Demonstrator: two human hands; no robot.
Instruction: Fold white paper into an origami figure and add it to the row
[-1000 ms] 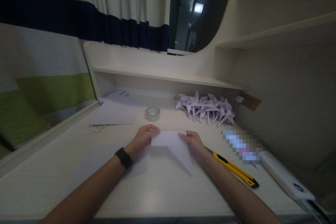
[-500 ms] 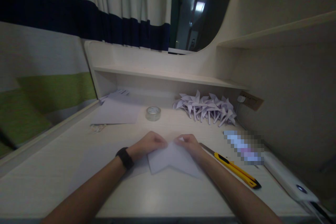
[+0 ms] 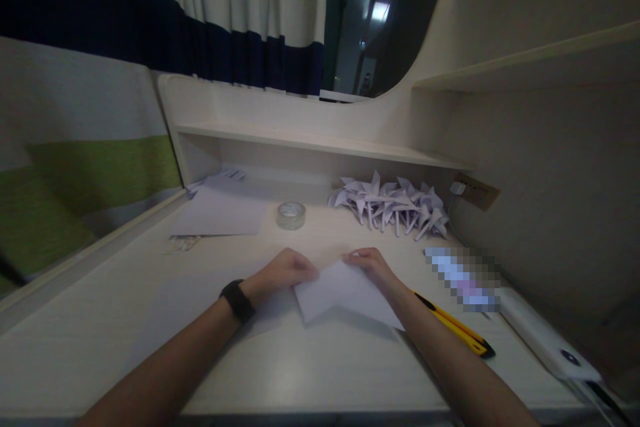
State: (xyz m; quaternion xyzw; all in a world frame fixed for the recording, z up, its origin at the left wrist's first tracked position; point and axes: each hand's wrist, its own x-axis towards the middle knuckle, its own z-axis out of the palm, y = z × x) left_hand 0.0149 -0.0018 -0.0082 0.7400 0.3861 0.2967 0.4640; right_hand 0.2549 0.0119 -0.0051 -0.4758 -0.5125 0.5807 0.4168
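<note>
Between my hands a folded sheet of white paper is held just over the desk, its near edge notched in the middle. My left hand, with a dark watch on the wrist, pinches its left upper edge. My right hand grips the upper right edge between thumb and fingers. Under and beside my left forearm lies another flat white sheet. A yellow utility knife rests right of my right forearm, which hides its blade end.
A roll of clear tape stands behind my hands. Several paper pinwheels are heaped at the back right. White sheets lie at the back left. On the right are a blurred-out phone and a long white device.
My right hand has moved slightly right and up, and the folded paper has shifted right with it. The right forearm now covers more of the knife. The left hand has barely moved.
</note>
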